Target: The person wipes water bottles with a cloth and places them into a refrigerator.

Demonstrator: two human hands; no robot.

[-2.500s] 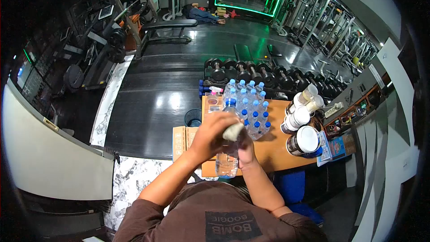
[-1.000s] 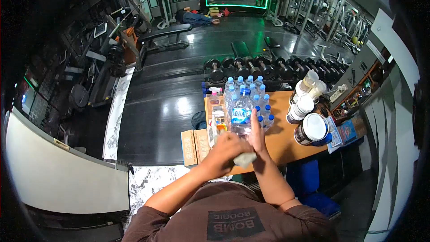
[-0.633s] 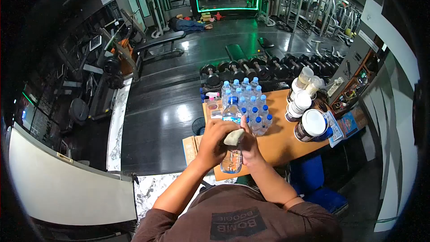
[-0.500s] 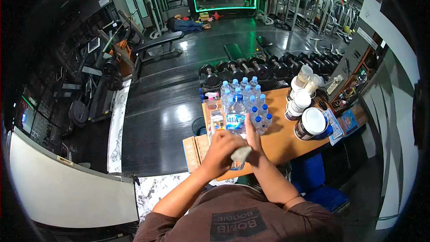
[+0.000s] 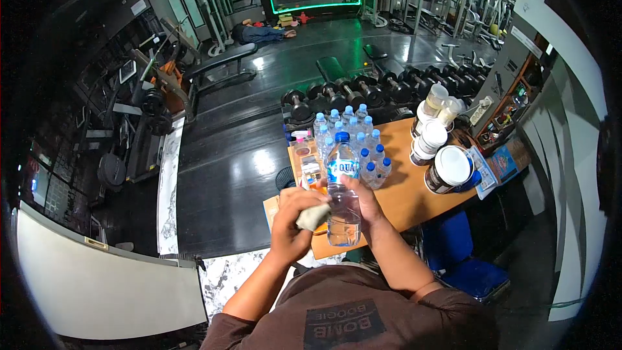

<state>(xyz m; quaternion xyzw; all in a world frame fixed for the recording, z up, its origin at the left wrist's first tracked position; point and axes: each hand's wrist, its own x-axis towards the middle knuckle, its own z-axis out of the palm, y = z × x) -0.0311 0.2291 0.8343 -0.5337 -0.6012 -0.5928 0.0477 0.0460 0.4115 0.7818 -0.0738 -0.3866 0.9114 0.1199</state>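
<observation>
A clear bottle (image 5: 344, 198) with a blue cap and a blue-and-white label stands upright in the grip of my right hand (image 5: 367, 199), whose thumb lies just below the label. My left hand (image 5: 289, 220) is closed on a pale cloth (image 5: 313, 217) at the left side of the bottle. Whether the cloth touches the bottle is hard to tell. Behind the held bottle, several smaller clear bottles (image 5: 363, 126) with blue caps stand grouped on the wooden table (image 5: 405, 202).
White-lidded tubs (image 5: 453, 166) and smaller jars stand at the table's right. A cardboard box (image 5: 271, 210) and a dark basket (image 5: 285, 179) are at its left. A dumbbell rack (image 5: 389, 87) lies beyond. A blue chair (image 5: 468, 266) is at the lower right. A person (image 5: 262, 32) lies on the far floor.
My left hand with the cloth has moved left, away from the bottle's front. My right hand still holds the bottle, and its lower part now shows. The camera view has shifted slightly.
</observation>
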